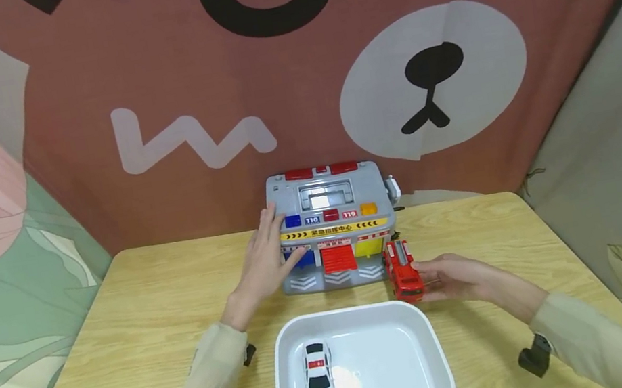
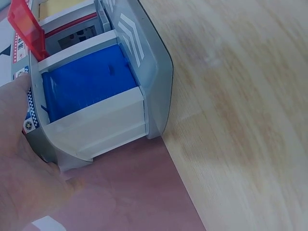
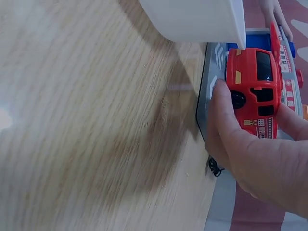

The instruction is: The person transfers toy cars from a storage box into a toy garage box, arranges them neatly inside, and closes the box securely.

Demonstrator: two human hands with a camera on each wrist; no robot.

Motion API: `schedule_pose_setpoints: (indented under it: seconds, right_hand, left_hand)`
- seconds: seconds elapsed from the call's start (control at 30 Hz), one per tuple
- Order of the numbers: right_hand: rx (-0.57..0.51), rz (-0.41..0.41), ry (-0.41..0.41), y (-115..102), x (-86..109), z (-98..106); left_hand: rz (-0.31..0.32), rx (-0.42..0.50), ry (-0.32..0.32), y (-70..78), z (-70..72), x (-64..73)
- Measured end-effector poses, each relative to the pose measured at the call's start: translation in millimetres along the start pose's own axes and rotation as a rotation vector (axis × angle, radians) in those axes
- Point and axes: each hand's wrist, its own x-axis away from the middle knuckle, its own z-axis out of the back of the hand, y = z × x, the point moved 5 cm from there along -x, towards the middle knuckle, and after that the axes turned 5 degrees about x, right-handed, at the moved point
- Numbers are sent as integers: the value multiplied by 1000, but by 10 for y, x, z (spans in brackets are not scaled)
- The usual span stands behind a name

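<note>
A grey toy garage (image 1: 327, 218) stands at the back of the table, its red door (image 1: 338, 259) swung outward. Its blue door (image 2: 91, 82) is down, and so is the yellow door (image 1: 368, 247). My left hand (image 1: 260, 261) rests on the garage's left side, fingers extended along the top edge and thumb across the front. A red toy fire truck (image 1: 404, 274) is pinched between the thumb and fingers of my right hand (image 1: 454, 276), at the garage's front right corner. The right wrist view shows the truck's cab and side close up; the fingers cover part of it.
Nearer me is a white tray (image 1: 441, 364) with a white toy police car (image 1: 318, 378) at its left. A white handset-like part (image 1: 393, 189) sits on the garage's right side. Behind the wooden table (image 1: 168, 300) hangs a printed curtain (image 1: 191, 70).
</note>
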Motion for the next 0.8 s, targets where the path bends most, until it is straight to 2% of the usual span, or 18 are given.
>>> schedule_pose_setpoints:
  seconds: [0.1,0.33,0.53,0.8]
  right_hand:
    - [11,-16,6,9,-73,-52]
    - [32,-42,-35,36,-309,-248]
    - [64,-95,9,6,-521,-381]
    - [81,-110,-6,-39,-631,-561]
  left_hand:
    - [9,2,-15,10,-18,11]
    - [37,2,-33,14,-28,32]
    - [34,-12,-28,7,0,27]
    - [15,-23,-18,20,34,14]
